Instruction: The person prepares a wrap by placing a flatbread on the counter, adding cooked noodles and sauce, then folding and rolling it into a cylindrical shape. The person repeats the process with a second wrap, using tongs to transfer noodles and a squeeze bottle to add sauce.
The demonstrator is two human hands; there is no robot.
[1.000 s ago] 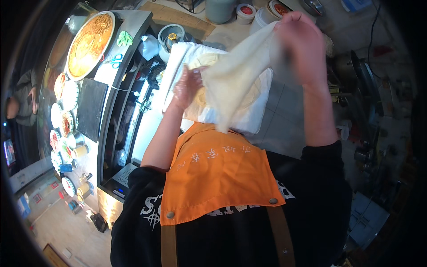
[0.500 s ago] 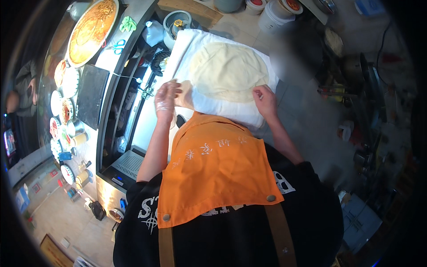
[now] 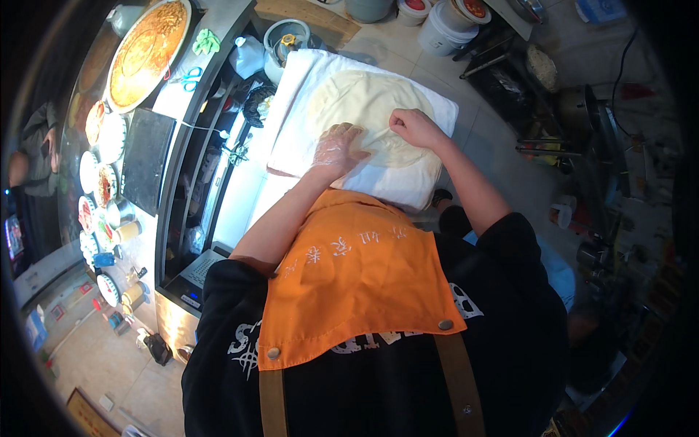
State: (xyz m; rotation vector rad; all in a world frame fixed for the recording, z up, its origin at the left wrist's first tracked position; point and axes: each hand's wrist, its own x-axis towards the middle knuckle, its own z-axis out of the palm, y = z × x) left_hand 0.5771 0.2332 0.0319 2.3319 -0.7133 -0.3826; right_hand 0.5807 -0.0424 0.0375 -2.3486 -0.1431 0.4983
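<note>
A pale, thin round sheet (image 3: 364, 91), like soft dough or a flatbread, lies slightly wrinkled on a thick white cloth (image 3: 298, 84). My left hand (image 3: 338, 148), in a clear plastic glove, rests palm down on the near left part of the sheet with its fingers stretched out. On the sheet's right side my bare right hand (image 3: 413, 127) is closed, knuckles up. Its fingertips are curled under, so whatever they may grip is hidden. An orange apron (image 3: 357, 269) covers my front, just below the cloth.
On the left counter stand a large pan of reddish-orange food (image 3: 149, 54), several small dishes (image 3: 87, 171) and a dark board (image 3: 148, 160). A gas cylinder (image 3: 287, 44) is beyond the cloth. White buckets (image 3: 444, 33) stand far right, near a dark rack (image 3: 502, 80). Another person's light-blue garment (image 3: 557, 280) shows at right.
My left hand has come right from beside the cloth onto the sheet. My right hand has shifted left and farther away from me. A blurred dark shape at far right is gone, uncovering the rack.
</note>
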